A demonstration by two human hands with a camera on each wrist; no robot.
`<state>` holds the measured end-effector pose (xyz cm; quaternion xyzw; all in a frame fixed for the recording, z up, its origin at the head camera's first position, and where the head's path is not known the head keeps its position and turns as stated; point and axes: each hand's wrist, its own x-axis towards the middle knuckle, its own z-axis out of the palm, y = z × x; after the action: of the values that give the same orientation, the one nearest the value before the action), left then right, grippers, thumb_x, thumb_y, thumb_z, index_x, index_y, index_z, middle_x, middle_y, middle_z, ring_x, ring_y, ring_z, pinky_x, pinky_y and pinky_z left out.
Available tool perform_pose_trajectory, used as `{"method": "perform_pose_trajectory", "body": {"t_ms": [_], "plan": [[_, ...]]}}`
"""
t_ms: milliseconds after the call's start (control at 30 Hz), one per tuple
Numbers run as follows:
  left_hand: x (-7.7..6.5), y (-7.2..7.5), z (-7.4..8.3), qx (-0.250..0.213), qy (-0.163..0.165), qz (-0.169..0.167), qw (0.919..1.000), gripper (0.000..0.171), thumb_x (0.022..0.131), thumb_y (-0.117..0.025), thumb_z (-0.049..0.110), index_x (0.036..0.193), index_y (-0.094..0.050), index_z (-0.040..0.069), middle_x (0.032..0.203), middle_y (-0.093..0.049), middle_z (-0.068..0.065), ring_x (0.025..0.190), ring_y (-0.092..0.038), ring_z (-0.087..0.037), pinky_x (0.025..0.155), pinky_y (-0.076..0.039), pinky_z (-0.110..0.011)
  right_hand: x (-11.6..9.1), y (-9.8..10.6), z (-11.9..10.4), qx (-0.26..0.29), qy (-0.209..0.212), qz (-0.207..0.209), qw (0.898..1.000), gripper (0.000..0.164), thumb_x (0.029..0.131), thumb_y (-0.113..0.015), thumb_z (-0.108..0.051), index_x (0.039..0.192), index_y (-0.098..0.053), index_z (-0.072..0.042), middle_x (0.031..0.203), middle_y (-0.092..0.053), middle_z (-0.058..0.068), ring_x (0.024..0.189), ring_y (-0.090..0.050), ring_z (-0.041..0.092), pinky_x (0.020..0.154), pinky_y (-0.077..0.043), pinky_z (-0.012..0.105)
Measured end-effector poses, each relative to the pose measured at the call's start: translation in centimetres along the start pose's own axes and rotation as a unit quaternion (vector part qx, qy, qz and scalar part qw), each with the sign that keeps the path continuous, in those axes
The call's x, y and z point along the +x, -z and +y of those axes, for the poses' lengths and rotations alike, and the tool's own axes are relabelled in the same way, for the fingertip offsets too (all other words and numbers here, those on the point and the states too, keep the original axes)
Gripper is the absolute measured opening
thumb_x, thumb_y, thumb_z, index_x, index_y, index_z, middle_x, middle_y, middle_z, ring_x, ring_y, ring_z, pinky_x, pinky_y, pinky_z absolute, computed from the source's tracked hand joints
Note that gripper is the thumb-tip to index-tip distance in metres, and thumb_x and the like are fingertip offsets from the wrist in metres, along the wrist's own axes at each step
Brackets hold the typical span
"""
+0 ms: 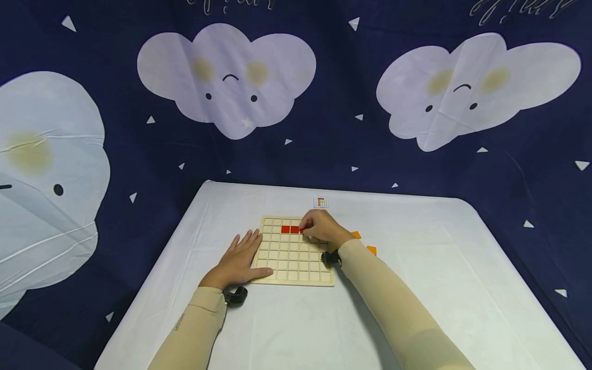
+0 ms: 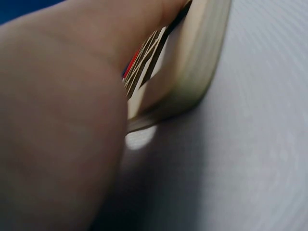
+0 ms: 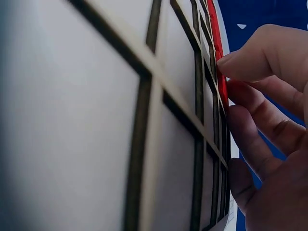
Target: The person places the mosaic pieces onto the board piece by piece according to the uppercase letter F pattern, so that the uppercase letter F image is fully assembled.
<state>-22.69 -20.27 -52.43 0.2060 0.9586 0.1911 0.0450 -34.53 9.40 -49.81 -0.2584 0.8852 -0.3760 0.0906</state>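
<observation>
One square board of pale wood, divided into a grid of cells (image 1: 289, 283), laid flat on the white cloth-covered surface (image 1: 444, 288). Two flat red square tiles (image 1: 290, 229) set side by side in the second row from its far edge. One further red tile (image 3: 223, 89), pinched by thumb and fingertips of the right hand (image 1: 322, 226), held at the board beside that pair; whether it is fully seated cannot be told. Left hand (image 1: 238, 261) spread, fingers laid along the board's left edge, thumb rested over the near left corner. Orange flat pieces (image 1: 372, 250), partly hidden by the right forearm, placed right of the board. One small printed grid card (image 1: 321, 202), placed beyond the far edge.
</observation>
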Motion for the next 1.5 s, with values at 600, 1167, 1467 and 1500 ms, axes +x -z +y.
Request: {"method": "perform_pose_trajectory", "body": {"t_ms": [600, 1167, 1467, 1500], "plan": [[0.0, 0.0, 0.0, 0.000, -0.001, 0.001, 1.0000, 0.119, 0.087, -0.063, 0.077, 0.166, -0.023, -0.002, 0.173, -0.014, -0.016, 0.159, -0.008, -0.032, 0.126, 0.000, -0.052, -0.8, 0.9, 0.9, 0.025, -0.001, 0.026, 0.999, 0.017, 0.094, -0.071, -0.003, 0.106, -0.081, -0.009, 0.103, -0.071, -0.002, 0.093, -0.064, 0.018, 0.087, -0.055, 0.037], [0.1, 0.1, 0.1, -0.004, -0.002, -0.001, 1.0000, 0.119, 0.087, -0.064, 0.077, 0.165, -0.022, -0.003, 0.173, -0.014, -0.017, 0.159, -0.008, -0.032, 0.126, 0.000, -0.054, -3.6, 4.0, 3.5, 0.025, -0.047, 0.083, 0.995, 0.018, 0.094, -0.068, -0.004, 0.107, -0.081, -0.007, 0.104, -0.072, 0.002, 0.098, -0.066, 0.025, 0.090, -0.055, 0.043], [-0.1, 0.2, 0.2, -0.004, -0.007, 0.001, 1.0000, 0.119, 0.087, -0.065, 0.077, 0.165, -0.024, -0.004, 0.173, -0.015, -0.018, 0.159, -0.009, -0.033, 0.126, -0.001, -0.054, -5.4, 5.3, 4.3, 0.012, -0.074, 0.068, 0.995, 0.018, 0.093, -0.069, -0.004, 0.106, -0.080, -0.009, 0.105, -0.071, 0.003, 0.100, -0.063, 0.027, 0.094, -0.053, 0.045], [-0.1, 0.2, 0.2, -0.004, -0.007, 0.001, 1.0000, 0.119, 0.087, -0.064, 0.077, 0.165, -0.024, -0.004, 0.173, -0.015, -0.018, 0.159, -0.009, -0.033, 0.126, -0.001, -0.054, -5.6, 5.5, 4.3, 0.010, -0.075, 0.063, 0.995, 0.018, 0.093, -0.069, -0.004, 0.106, -0.080, -0.009, 0.105, -0.072, 0.003, 0.099, -0.064, 0.027, 0.095, -0.053, 0.046]]}}
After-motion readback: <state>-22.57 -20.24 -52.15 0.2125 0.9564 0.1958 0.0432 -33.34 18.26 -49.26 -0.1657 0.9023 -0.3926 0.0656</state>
